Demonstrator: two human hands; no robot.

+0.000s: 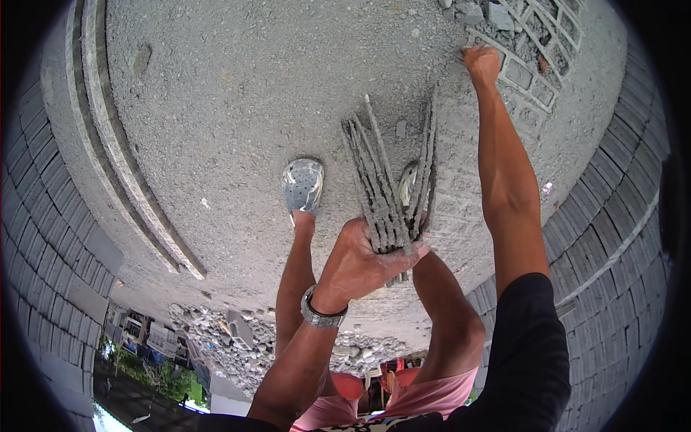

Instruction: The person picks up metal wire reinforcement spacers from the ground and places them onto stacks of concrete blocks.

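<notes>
My left hand point(360, 261) is closed around a bundle of thin, cement-caked bars point(379, 189). The bars fan out away from me, above the ground and partly in front of my right shoe point(409, 183). Far out to the right, my right hand point(483, 65) is curled closed at the near left end of a grey grid frame point(531, 94) lying on the ground. Its fingertips are partly hidden. Grey rubble point(499, 16) lies in and beside the frame's openings.
Two long grey rails point(115, 155) lie along the left. Stacks of grey blocks or slabs point(43, 216) line the left, with more stacks point(612, 245) on the right. A heap of stones point(223, 338) lies behind my legs. My left shoe point(303, 183) rests on gritty ground.
</notes>
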